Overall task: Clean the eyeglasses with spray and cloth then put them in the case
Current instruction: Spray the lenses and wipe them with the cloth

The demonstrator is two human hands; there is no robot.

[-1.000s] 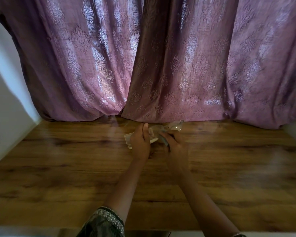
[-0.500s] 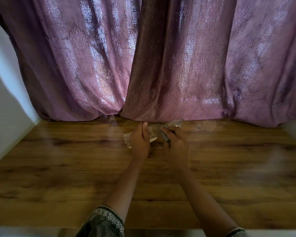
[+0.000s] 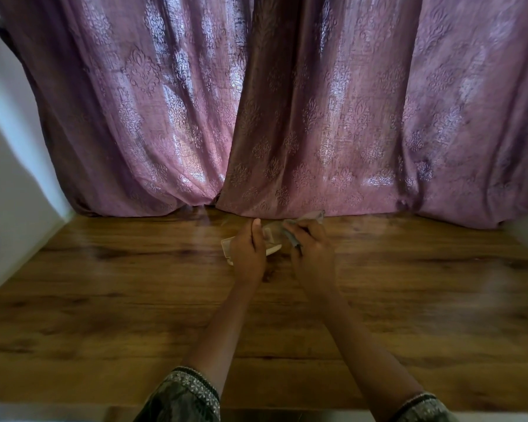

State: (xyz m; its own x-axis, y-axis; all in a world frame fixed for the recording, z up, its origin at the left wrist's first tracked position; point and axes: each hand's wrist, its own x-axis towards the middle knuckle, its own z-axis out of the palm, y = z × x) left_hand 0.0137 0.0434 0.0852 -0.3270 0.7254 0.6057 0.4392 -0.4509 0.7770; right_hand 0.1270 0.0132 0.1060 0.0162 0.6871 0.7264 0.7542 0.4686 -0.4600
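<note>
Head view: your two bare hands meet at the far middle of the brown wood-grain worktop (image 3: 104, 300), just short of the hem of the mauve damask-patterned curtain (image 3: 287, 117).

Left hand (image 3: 249, 257) lies over a pale, flat, long case-like thing (image 3: 226, 245), presumably the eyeglass case. Its left end pokes out beyond your knuckles and a bit of its right edge shows under the thumb side. Long axis runs left to right, tipped slightly away at the right. Fingers curled down on it, seemingly holding it steady.

Right hand (image 3: 313, 254) has fingers pinched closed on a crumpled grey-green cleaning cloth (image 3: 311, 216); one corner sticks up past the knuckles toward the curtain, another fold hangs dark below the fingers.

Eyeglasses: you cannot make them out. They may be bundled in the cloth between the hands or already in the case; too blurred and too hidden to tell. No spray bottle in view.

Relation that matters: the case opening sits just left of your right fingers, nearly touching. Likely step is wiping or tucking in; your right hand would carry leftward along the case's long axis.

Writing, brands, labels: none readable anywhere.
</note>
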